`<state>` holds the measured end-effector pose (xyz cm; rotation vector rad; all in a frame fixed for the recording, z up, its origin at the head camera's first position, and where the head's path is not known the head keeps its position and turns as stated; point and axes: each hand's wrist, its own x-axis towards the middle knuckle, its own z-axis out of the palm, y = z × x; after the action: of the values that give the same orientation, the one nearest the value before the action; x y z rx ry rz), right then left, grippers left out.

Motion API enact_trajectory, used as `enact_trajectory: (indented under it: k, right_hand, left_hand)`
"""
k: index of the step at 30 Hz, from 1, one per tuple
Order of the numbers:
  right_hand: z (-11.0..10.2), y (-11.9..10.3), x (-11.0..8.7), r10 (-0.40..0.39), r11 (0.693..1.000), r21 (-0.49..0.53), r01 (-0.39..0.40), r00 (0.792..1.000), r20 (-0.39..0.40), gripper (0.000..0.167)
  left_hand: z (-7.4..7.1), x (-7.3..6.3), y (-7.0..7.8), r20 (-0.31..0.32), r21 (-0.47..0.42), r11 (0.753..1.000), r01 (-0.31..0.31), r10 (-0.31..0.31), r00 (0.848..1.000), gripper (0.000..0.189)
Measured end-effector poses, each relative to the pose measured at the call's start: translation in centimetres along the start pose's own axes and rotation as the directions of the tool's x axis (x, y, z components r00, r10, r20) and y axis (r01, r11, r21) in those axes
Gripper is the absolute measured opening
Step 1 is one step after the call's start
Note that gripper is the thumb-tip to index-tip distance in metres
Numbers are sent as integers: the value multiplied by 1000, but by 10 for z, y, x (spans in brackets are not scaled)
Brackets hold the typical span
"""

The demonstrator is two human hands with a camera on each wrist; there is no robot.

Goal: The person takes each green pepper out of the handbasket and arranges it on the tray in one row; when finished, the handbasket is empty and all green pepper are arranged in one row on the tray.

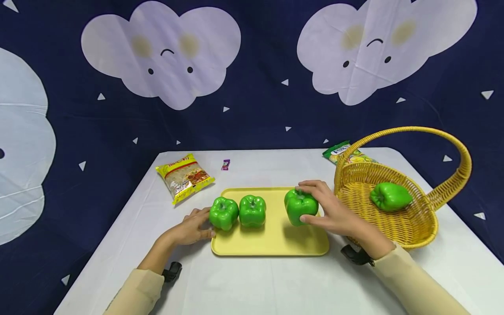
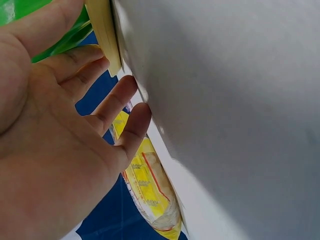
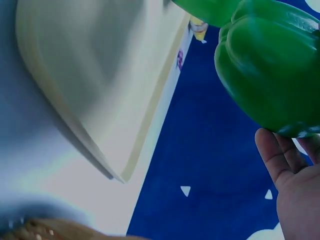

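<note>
My right hand [image 1: 332, 212] grips a green bell pepper [image 1: 300, 208] between thumb and fingers. This pepper hangs over the right part of a yellow tray [image 1: 271, 247], its shadow beneath it; the right wrist view also shows the held pepper [image 3: 270, 65] raised above the tray. Two more bell peppers, one at the far left [image 1: 223, 214] and one beside it [image 1: 252, 212], stand on the tray. At the tray's left edge my left hand [image 1: 190, 227] rests with loose fingers, close to the leftmost pepper. The left wrist view shows its palm [image 2: 65, 120] with nothing gripped.
A yellow wicker basket [image 1: 427, 227] with a tall handle stands at the right, a green pepper [image 1: 390, 197] lying inside. Behind it is a green snack bag [image 1: 346, 152]. A yellow food packet [image 1: 185, 178] and a small purple wrapped sweet [image 1: 225, 165] lie at the back left.
</note>
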<state>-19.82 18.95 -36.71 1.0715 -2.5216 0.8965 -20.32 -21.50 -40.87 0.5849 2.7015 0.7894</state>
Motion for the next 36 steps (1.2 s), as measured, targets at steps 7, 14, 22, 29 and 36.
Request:
enact_trajectory:
  k: [7,14,22,29,36]
  right_hand:
    - [12,-3,7,32,999,15,-33,998,58,64]
    - [24,-3,13,59,998,16,-61,994,90,64]
    - [33,-1,18,74,997,-15,-73,993,89,65]
    - [39,1,22,87,996,-27,-84,993,84,67]
    - [46,3,25,94,995,-39,-91,992,86,69]
  left_hand:
    - [0,-1,0,0,-1,1000,2,-2,1000,71]
    - [0,-1,0,-2,-1,1000,2,-2,1000,70]
    - [0,0,-1,-4,1,1000,-6,6,1000,71]
    - [0,0,-1,4,3,1000,-1,1,1000,71]
    - [0,1,-2,2,12,1000,-1,1,1000,71]
